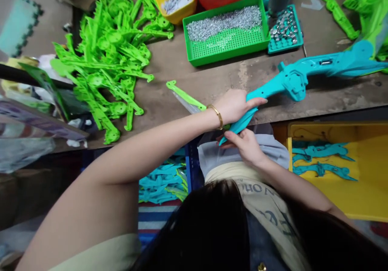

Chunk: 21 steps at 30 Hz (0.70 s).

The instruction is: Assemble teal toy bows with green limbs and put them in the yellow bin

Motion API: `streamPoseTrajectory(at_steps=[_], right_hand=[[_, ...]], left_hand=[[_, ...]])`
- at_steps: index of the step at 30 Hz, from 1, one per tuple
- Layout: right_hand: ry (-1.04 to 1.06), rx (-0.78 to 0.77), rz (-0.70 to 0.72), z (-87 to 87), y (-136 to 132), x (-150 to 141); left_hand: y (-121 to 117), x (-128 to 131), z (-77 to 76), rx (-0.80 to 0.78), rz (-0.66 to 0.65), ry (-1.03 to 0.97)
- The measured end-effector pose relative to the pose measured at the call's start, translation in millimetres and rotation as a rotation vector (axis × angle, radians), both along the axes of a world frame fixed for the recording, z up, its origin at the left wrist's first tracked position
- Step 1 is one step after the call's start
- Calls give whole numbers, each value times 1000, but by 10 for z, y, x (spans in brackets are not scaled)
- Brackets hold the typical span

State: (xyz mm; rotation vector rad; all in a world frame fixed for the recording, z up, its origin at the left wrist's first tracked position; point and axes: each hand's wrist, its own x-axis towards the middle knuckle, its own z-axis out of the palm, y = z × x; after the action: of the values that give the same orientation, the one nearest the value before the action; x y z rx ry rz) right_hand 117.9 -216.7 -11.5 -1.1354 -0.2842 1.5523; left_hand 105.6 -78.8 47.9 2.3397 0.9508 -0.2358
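Note:
A long turquoise plastic piece, shaped like a toy bow [293, 82], slants across the front of the bench, its far end reaching the right edge of the view. My left hand [233, 104] is closed over its near limb, thumb lying along the top. Below, my right hand [249, 145] pinches the near tip close to my body; some of its fingers are hidden behind the piece. A metal spring-like part [326, 62] sits in a slot on the far limb. By my left wrist lies a single lime-green arm [186, 95] on the bench.
A heap of lime-green parts [112, 53] covers the bench's left. Behind stand a green basket of small metal pieces [227, 55], a turquoise tray of round metal parts [285, 47], a yellow tub [174, 14] and a red bowl [218, 0]. A yellow bin [363, 190] holds turquoise pieces.

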Motion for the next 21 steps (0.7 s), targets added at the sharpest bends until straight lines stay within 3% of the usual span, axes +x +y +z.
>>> streamPoseTrajectory(at_steps=[6, 13, 16, 21], right_hand=[[-82, -3, -82, -53, -115, 51], [-118, -109, 88, 11, -137, -6], [-153, -130, 25, 53, -144, 15], [-103, -124, 57, 150, -233, 225]], left_hand=[[-11, 120, -23, -97, 19, -22], [-45, 243, -138, -154, -6, -131], [-128, 116, -51, -126, -32, -150], [-294, -359, 42, 138, -120, -166]])
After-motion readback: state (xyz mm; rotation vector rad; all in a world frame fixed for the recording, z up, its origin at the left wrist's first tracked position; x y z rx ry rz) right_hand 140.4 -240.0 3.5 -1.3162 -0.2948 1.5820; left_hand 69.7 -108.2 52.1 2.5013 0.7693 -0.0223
